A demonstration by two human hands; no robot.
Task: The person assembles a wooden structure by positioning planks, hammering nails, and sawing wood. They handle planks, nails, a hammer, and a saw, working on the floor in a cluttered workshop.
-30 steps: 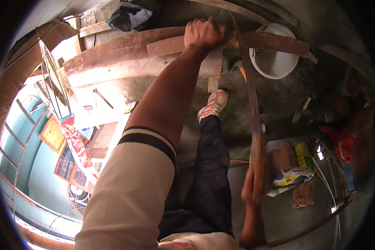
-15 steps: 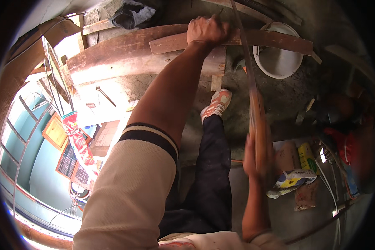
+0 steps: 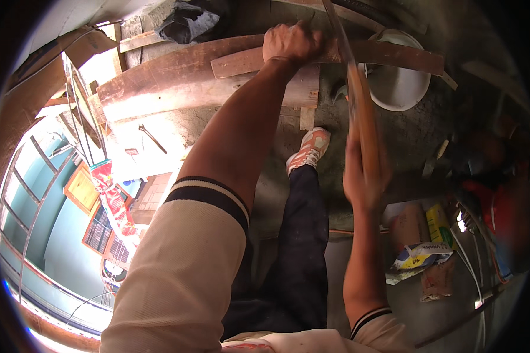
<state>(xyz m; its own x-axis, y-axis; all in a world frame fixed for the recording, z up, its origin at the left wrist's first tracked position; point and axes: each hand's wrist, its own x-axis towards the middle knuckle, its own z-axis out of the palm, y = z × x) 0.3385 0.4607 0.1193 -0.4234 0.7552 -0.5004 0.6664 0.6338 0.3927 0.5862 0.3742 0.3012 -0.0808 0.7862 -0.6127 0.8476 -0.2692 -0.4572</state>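
Note:
My left hand (image 3: 292,44) is closed over a narrow brown wooden board (image 3: 241,62), pressing it onto a wider wooden plank (image 3: 176,67). The board's right part (image 3: 403,57) juts past the plank's end. In my right hand (image 3: 365,176) is a handsaw with an orange-brown handle (image 3: 364,117), blurred by motion. Its long thin blade (image 3: 339,29) runs up across the narrow board, just right of my left hand. How deep the blade sits in the wood cannot be made out.
Under the board's overhanging end stands a white bucket (image 3: 399,85). My shoe (image 3: 310,150) is near the plank's end. A hammer-like tool (image 3: 152,139) lies at left, a black plastic bag (image 3: 187,23) at the back. Bags and packets (image 3: 421,253) lie at right.
My right hand has pushed the saw forward, away from me, along the cut line. My left hand and the board have stayed in place.

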